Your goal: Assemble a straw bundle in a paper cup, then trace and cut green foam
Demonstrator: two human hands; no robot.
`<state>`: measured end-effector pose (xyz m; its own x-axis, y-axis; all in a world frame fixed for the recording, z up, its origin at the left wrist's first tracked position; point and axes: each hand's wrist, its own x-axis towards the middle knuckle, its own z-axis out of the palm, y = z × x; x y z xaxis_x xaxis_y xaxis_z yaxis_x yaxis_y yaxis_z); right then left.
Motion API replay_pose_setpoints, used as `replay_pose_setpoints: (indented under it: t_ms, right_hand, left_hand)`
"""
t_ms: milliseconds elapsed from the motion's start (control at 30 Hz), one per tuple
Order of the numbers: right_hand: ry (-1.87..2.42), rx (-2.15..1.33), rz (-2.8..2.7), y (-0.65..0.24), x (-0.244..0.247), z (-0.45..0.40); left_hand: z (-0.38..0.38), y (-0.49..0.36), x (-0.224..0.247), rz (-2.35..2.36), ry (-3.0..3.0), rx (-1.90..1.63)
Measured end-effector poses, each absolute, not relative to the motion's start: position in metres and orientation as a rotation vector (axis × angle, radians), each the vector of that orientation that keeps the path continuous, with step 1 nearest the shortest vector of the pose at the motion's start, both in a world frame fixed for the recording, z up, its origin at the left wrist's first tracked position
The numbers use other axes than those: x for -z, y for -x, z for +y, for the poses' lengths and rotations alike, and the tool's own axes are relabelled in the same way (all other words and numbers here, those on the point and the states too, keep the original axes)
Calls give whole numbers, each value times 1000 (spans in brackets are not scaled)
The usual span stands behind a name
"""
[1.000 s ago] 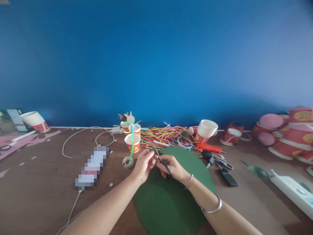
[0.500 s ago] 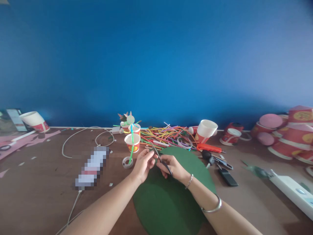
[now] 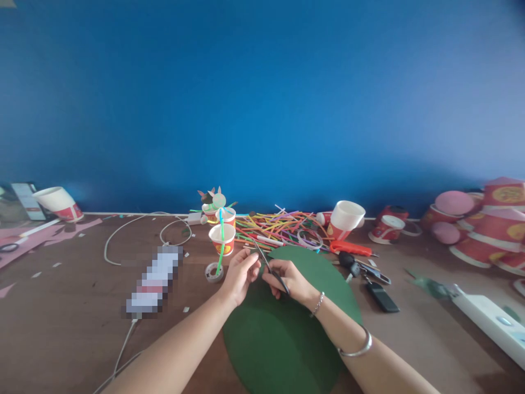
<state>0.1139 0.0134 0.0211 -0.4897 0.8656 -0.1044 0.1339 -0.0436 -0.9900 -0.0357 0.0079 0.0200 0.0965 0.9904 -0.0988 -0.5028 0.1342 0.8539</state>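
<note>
My right hand point(image 3: 289, 279) is closed round a pair of scissors point(image 3: 280, 280) with dark handles. Their narrow blades point up and left, reaching the fingertips of my left hand point(image 3: 243, 273). Thumb and forefinger of that left hand are pinched together beside the blades; whatever they grip is hidden or too small to name. Under both hands lies a large round sheet of dark green paper point(image 3: 287, 342), flat on the table. Just left of my left hand are a roll of tape point(image 3: 214, 273) and a red and white paper cup point(image 3: 222, 241) with a green strip hanging down its front.
A heap of coloured pipe cleaners point(image 3: 274, 224) lies beyond my hands. To the right are a white paper cup point(image 3: 346, 219), an orange tool point(image 3: 353, 248), keys with a black fob point(image 3: 381, 297) and a white power strip point(image 3: 492, 323). A phone point(image 3: 153, 284) on a cable lies left.
The fingers of my left hand have shifted very slightly beside the scissors. My right hand and the things on the table look the same.
</note>
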Motion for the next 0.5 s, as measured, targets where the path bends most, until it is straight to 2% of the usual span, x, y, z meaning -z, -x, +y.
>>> replay_pose_setpoints:
  t_ms: [500]
  right_hand:
    - [1098, -1556, -1674, -115, -22, 13]
  left_hand:
    - [9, 36, -20, 860, -782, -1277]
